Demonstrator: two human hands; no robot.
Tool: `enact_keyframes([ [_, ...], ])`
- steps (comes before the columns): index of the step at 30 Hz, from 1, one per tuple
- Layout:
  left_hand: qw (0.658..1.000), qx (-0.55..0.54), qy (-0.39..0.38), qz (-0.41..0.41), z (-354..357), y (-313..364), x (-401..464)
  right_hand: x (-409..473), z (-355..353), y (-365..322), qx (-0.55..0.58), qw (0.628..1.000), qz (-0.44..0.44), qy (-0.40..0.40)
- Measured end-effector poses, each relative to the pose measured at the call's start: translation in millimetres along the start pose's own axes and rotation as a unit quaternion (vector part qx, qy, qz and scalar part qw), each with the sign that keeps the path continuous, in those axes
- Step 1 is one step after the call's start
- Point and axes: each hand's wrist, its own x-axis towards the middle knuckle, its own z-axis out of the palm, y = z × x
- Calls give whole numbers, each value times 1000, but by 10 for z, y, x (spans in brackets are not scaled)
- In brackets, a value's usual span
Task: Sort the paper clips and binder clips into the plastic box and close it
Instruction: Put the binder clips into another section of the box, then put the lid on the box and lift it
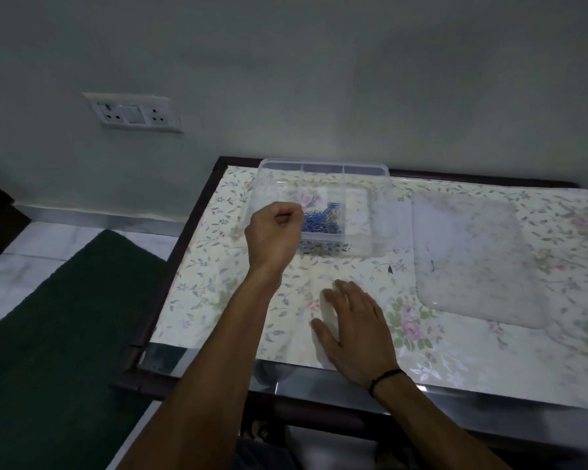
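A clear plastic box [381,212] with several compartments stands open near the table's far edge. Its middle compartment holds a heap of blue paper clips [321,218]. My left hand [274,234] hovers at the box's front left corner with its fingers pinched together; whether a clip sits between them is too small to tell. My right hand [353,329] lies flat and open on the flowered table cover, nearer to me. The clear lid [472,259] lies flat to the right of the box. One small black binder clip [390,269] rests on the cover between box and lid.
The table [190,212] has a dark frame and stands against a pale wall with a socket plate [133,112]. A dark green mat [58,327] lies on the floor to the left. A thin dark clip [432,265] lies on the lid's left part.
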Motion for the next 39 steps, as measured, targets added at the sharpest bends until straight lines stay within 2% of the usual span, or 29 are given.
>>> enact_keyframes([
  [3, 998, 8, -57, 4, 268, 12, -239, -2, -239, 95, 43, 997, 19, 53],
  [6, 986, 91, -123, 72, 579, 7, -489, 2, -595, 284, -2, 998, 47, 40],
  [8, 957, 170, -178, 156, 778, -3, -644, -6, -850, 492, -54, 995, 79, 9],
  [10, 906, 267, -233, 231, 1001, -73, -772, -49, -1062, 748, -68, 991, 115, -13],
  [12, 862, 352, -266, 249, 1190, -148, -898, -104, -1203, 1004, -58, 987, 149, -10],
  [15, 859, 374, -293, 189, 1389, -250, -1003, -151, -1339, 1415, -28, 971, 237, 16],
  [19, 901, 322, -282, 63, 1553, -245, -988, -123, -1365, 1865, 23, 920, 391, -14],
  [23, 939, 211, -258, -80, 1664, -224, -960, 38, -1344, 1924, 54, 903, 425, -15],
  [26, 954, 177, -213, -120, 1690, -255, -882, 140, -1333, 2064, 209, 861, 462, 42],
  [29, 953, 129, -220, -161, 1676, -239, -792, 123, -1426, 2086, 350, 817, 438, 137],
  [32, 937, 52, -278, -203, 1671, -156, -818, 119, -1727, 1845, 427, 787, 354, 269],
  [34, 924, 14, -320, -208, 1684, -41, -844, 111, -1918, 1633, 389, 816, 249, 348],
  [36, 914, -49, -339, -219, 1668, 110, -825, 99, -2033, 1440, 290, 852, 157, 406],
  [38, 885, -206, -345, -235, 1578, 306, -750, 89, -2082, 1283, 161, 880, 77, 441],
  [39, 856, -299, -346, -243, 1501, 400, -703, 86, -2066, 1231, 116, 889, 39, 440],
])
